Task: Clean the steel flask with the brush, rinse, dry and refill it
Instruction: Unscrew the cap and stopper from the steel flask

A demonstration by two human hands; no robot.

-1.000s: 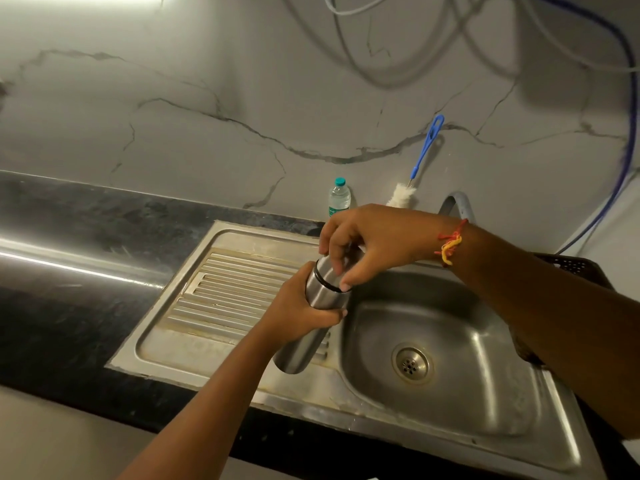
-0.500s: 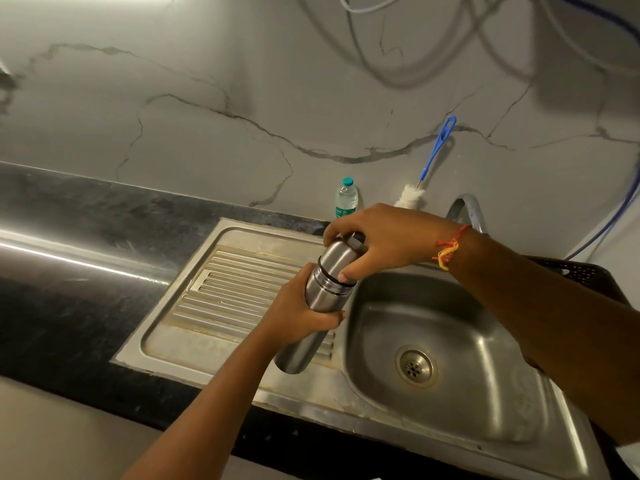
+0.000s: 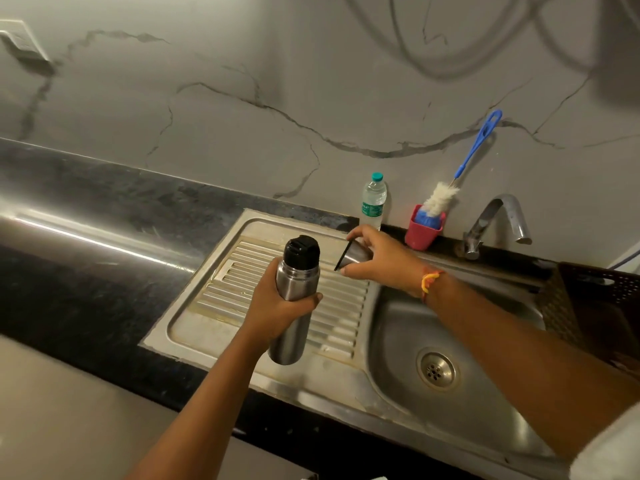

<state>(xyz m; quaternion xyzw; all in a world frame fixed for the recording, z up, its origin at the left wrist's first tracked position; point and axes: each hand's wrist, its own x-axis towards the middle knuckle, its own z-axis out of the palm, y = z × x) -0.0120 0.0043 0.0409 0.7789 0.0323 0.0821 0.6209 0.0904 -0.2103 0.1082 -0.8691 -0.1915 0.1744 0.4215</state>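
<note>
1. Fingers (image 3: 308, 304) of the left hand (image 3: 273, 306) were curled round the middle of the steel flask (image 3: 297, 282) and held it.
2. The flask was up in the air over the ridged draining board (image 3: 239, 285), tipped a little, with a black stopper (image 3: 301, 249) on its top.
3. The right hand (image 3: 379, 259) pinched the shiny steel cap (image 3: 353, 258) between its thumb and bent fingers (image 3: 358, 233). The cap was near the flask but not touching it, and its open end faced the flask.
4. A red and yellow thread (image 3: 429, 280) was tied round the right wrist.
5. The brush (image 3: 445, 199) had a fluffy white head and a blue handle. It stood in a red cup (image 3: 420, 233) behind the sink and leaned on the wall.
6. A small water bottle (image 3: 374, 200) with a green top stood just beside the red cup.
7. The tap (image 3: 498, 220) stood on the other side of the cup, above the sink bowl (image 3: 398, 327) and its round drain (image 3: 437, 370).
8. The dark bench (image 3: 86, 209) ran along the wall, and a dark basket (image 3: 588, 299) sat at the far side of the sink.
</note>
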